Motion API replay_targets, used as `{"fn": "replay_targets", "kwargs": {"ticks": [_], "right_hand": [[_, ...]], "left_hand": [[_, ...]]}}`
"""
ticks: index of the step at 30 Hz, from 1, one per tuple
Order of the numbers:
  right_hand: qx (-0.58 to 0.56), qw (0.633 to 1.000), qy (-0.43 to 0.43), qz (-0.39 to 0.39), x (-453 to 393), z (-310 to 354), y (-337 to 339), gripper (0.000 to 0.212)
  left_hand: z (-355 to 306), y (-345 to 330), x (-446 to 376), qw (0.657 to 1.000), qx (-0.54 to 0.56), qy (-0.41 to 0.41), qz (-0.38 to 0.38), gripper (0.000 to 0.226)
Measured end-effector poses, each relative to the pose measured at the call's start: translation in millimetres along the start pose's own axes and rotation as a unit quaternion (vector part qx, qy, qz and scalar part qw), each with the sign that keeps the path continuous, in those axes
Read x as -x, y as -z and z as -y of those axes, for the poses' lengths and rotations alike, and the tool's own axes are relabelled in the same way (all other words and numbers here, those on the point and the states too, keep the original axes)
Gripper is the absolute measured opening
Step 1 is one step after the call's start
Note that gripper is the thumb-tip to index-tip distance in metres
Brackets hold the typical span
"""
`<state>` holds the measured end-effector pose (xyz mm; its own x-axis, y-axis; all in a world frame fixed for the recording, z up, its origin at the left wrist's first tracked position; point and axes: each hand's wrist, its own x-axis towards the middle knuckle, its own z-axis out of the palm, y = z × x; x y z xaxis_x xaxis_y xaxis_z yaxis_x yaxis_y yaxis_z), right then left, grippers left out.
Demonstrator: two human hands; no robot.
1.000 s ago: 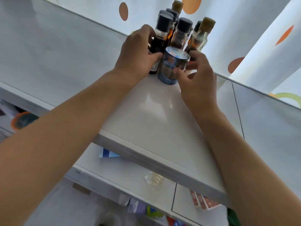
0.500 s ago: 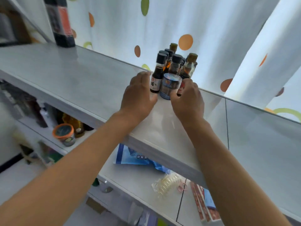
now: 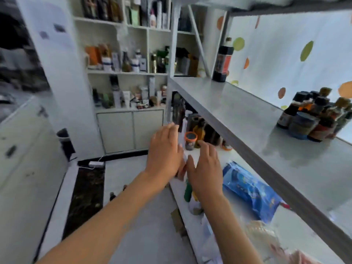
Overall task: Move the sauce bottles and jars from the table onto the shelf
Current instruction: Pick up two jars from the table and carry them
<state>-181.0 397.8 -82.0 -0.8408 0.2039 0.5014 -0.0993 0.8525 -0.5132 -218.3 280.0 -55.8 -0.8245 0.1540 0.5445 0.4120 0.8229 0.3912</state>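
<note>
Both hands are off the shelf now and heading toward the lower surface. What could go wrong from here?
1. The orange-lidded jar stands close among dark bottles under the upper shelf; the open left hand and right hand could knock a neighbour while reaching in.
2. The cluster of sauce bottles is tightly packed, with the blue-labelled jar in front; another addition may topple one.
3. The frame is motion-blurred, so aim may be poor.

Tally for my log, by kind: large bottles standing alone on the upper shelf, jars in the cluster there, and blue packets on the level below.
Large dark bottle alone on the upper shelf: 1
Blue jar at the front of the cluster: 1
Blue packet on the level below: 1
Total: 3
The small bottles behind the jar are too blurred to count.
</note>
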Motion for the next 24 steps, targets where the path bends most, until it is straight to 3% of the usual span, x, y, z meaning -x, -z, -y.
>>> {"fn": "replay_targets", "kwargs": {"ticks": [8, 16, 20, 24], "right_hand": [[-0.09, 0.983, 0.078, 0.142, 114.6, 142.6, -82.2, 0.05], [-0.139, 0.954, 0.173, 0.2, 223.9, 318.6, -156.1, 0.047], [-0.174, 0.924, 0.224, 0.256, 320.4, 435.0, -200.9, 0.048], [-0.177, 0.879, 0.281, 0.343, 413.0, 522.6, -248.4, 0.049]], "left_hand": [[126.5, 90.2, 137.5, 0.987, -0.001, 0.155, -0.043, 0.053], [265.8, 226.4, 273.2, 0.955, -0.026, 0.25, -0.157, 0.046], [362.3, 312.7, 388.1, 0.916, -0.031, 0.352, -0.192, 0.045], [437.9, 378.5, 507.6, 0.846, -0.044, 0.479, -0.229, 0.037]]}}
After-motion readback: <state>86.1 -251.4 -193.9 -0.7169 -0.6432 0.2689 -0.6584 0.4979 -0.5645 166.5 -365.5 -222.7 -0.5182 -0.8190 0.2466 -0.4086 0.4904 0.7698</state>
